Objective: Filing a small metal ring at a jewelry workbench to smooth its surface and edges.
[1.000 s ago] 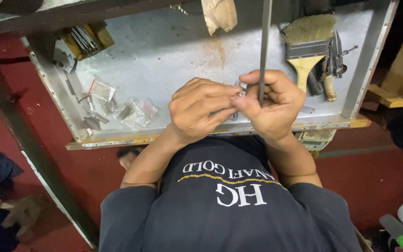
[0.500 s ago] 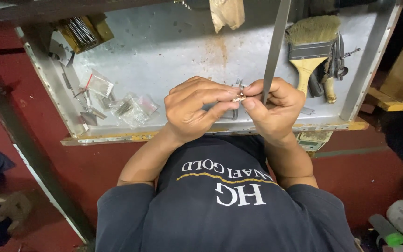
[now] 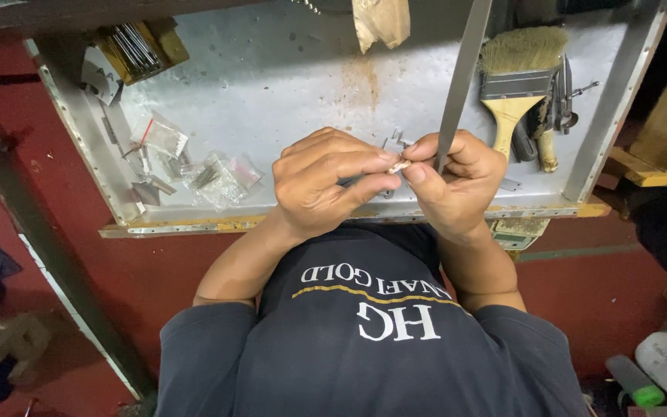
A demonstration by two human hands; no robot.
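Note:
My left hand [image 3: 326, 181] and my right hand [image 3: 461, 181] meet fingertip to fingertip over the near edge of a grey metal tray [image 3: 272, 77]. Between the thumbs and forefingers of both hands sits a small pale metal piece [image 3: 399, 166]. A long flat grey metal file [image 3: 465, 73] rises from the fingers of my right hand toward the top of the view, slightly tilted. How my right hand grips the file is hidden by its fingers. A small metal part [image 3: 394, 141] lies on the tray just behind the fingertips.
A wide paintbrush [image 3: 519, 85] and dark pliers [image 3: 563, 96] lie at the tray's right. Small plastic bags of parts [image 3: 214, 176] lie at its left, a yellow box of metal rods [image 3: 137, 48] at the far left corner. Red floor surrounds the tray.
The hands stay pressed together on the small piece. The file leans a little more to the right, and the view has shifted slightly.

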